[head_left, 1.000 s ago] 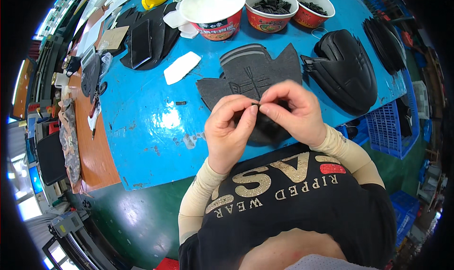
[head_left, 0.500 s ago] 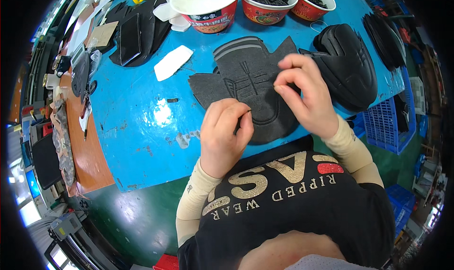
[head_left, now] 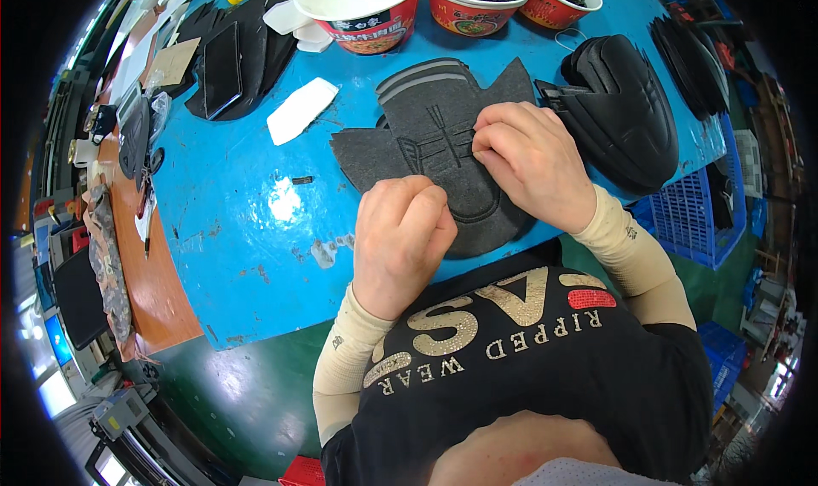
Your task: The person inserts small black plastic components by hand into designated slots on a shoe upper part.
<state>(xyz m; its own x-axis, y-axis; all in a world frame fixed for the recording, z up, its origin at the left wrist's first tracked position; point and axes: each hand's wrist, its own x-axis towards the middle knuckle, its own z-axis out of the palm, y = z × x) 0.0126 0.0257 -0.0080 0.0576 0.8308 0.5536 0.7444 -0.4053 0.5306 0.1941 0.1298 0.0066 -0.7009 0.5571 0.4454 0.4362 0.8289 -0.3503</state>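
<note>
Right fingers (head_left: 497,135) have the grey piece (head_left: 443,154) beneath.

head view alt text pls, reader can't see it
A person's right hand, fingers bent, is over a dark grey shaped piece on a blue table; the left hand is curled by its near left edge. Three bowls stand beyond, and stacked black pieces lie to the right.

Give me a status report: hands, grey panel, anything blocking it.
Left hand: curled, contents hidden. Right hand: pinched over dark grey winged panel. Panel: partly hidden by both hands. Small black strip: lying apart, to the left.
</note>
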